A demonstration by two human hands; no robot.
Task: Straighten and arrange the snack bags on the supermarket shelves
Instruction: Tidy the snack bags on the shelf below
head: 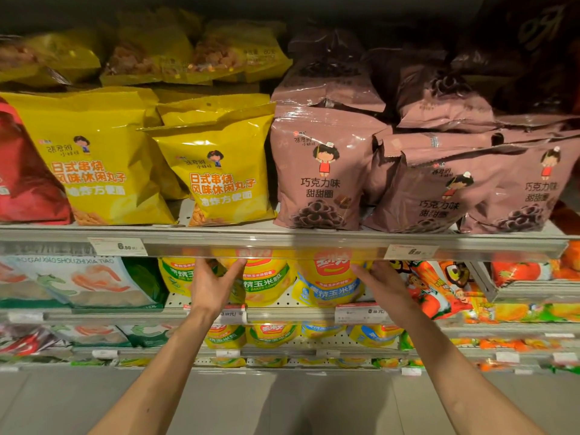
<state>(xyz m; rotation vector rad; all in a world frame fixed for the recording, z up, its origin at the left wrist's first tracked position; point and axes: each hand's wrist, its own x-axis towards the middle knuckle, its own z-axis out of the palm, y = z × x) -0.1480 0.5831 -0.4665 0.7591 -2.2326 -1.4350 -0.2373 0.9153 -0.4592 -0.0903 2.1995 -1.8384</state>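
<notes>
We reached both bare hands into the second shelf down, just under the clear plastic price rail [282, 246] of the shelf above. Our left hand [211, 285] had its fingers curled round the left edge of a round yellow corn-snack bag with a green band [266, 282], thumb and fingers on either side of that edge. Our right hand [384, 285] lay against the right side of a yellow corn-snack bag with a blue band [326, 285], fingers fairly straight and close together; the fingertips were partly hidden behind the rail, so we could not tell whether they curled round it. The two bags stood upright, side by side and touching, between our hands on the white perforated shelf [282, 304].

On the shelf above stood crinkled yellow foil snack bags with a cartoon girl [103, 171], some tilted, and to their right dusty-pink chocolate-ring bags [320, 177], the rightmost ones leaning on each other. A pale shrimp-stick bag [84, 281] sat to the left of our hands, orange cartoon bags [436, 287] to the right.
</notes>
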